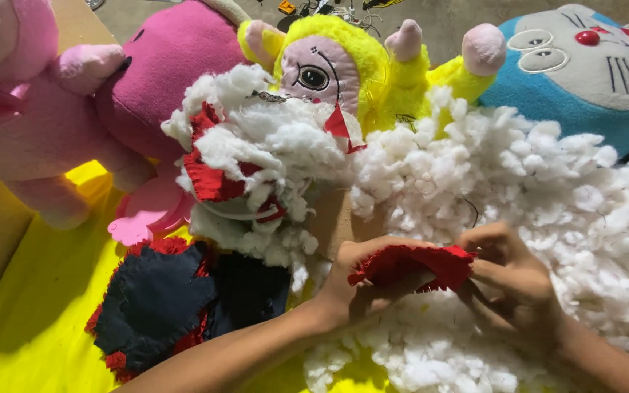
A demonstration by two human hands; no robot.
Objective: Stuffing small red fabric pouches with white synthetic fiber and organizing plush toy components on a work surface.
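Pink plush toy (16,109): upper left of the frame, lying on its side, one arm reaching toward the centre.
Magenta plush (161,65): just right of it, upper left-centre, with a flat pink foot-shaped piece (143,211) below.
Yellow sheet (30,306): covers the lower left, under everything.
Dark navy and red fabric shell (158,306): lower left-centre, limp and flat on the sheet.
Half-stuffed red and white piece (245,167): centre, stuffing spilling out of it.
Left hand (362,280): lower centre, fingers curled closed on the near end of the red fabric piece (409,266).
Red fabric piece, place: lower centre of the frame, stretched between both hands over the stuffing.
Red fabric piece, handling: judged light, soft and floppy, with fraying edges; it likely holds best pinched at the two ends or along a seam, not by loose threads.
Right hand (515,280): lower right-centre, fingers pinched on the far end of the same piece.
White stuffing pile (547,196): centre to right edge; fluffy, light, likely to cling and scatter.
Yellow plush (351,65): top centre, pale face, pink paws.
Blue cat plush (584,65): upper right.
Packages, labels, signs: none visible anywhere in the frame.
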